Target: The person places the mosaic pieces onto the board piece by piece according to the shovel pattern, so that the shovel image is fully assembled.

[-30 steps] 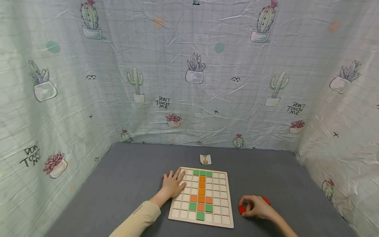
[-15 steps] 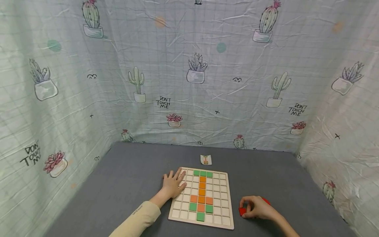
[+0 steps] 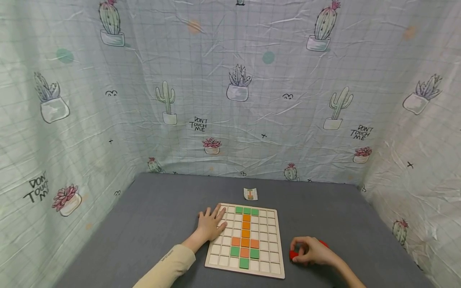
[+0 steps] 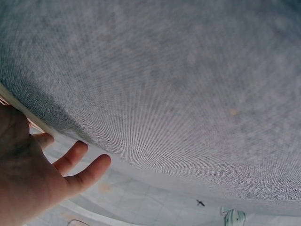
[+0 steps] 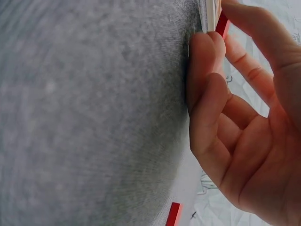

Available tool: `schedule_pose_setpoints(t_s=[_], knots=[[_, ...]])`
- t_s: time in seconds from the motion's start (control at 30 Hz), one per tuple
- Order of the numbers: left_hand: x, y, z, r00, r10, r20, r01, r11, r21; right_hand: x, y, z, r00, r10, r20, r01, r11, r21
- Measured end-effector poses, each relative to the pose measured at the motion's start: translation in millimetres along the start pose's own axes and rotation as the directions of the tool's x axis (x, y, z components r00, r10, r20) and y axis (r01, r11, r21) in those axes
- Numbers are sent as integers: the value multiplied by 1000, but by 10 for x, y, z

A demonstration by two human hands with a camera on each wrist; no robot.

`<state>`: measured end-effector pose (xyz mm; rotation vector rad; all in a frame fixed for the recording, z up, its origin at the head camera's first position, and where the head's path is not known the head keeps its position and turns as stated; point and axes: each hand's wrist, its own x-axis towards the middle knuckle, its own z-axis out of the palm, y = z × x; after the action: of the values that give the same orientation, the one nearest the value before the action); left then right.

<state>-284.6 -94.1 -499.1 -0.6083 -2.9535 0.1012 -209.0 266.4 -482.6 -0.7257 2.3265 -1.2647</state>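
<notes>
A square wooden grid board (image 3: 264,256) lies flat on the dark grey cloth, with green, orange and salmon tiles set in its cells. Fingers spread, my left hand (image 3: 209,225) rests on the board's left edge. To the right of the board, my right hand (image 3: 312,251) pinches a red tile (image 5: 223,26) between thumb and fingers, low over the cloth. The fingers partly cover that tile in the head view. More red (image 3: 323,243) shows from behind the right hand, mostly hidden by it. In the right wrist view, another red tile (image 5: 173,214) lies at the bottom.
A small card (image 3: 250,194) with a printed coloured grid lies beyond the board's far edge. Fabric with cactus prints (image 3: 230,132) hangs around the back and sides of the table (image 3: 162,208).
My right hand's thumb and fingertips have shifted slightly to the left with the red tile, which sits at a different angle. The left hand and the board have not moved.
</notes>
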Motion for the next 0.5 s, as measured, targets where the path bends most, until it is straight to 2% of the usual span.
schedule_pose_setpoints(t_s=[0.2, 0.5], knots=[[-7, 1, 5, 1000, 3, 6, -3, 1000, -2, 53, -28, 28, 999, -40, 24, 39, 999, 28], [-7, -10, 5, 1000, 2, 3, -1, 1000, -14, 173, -105, 88, 997, -68, 21, 68, 998, 2]])
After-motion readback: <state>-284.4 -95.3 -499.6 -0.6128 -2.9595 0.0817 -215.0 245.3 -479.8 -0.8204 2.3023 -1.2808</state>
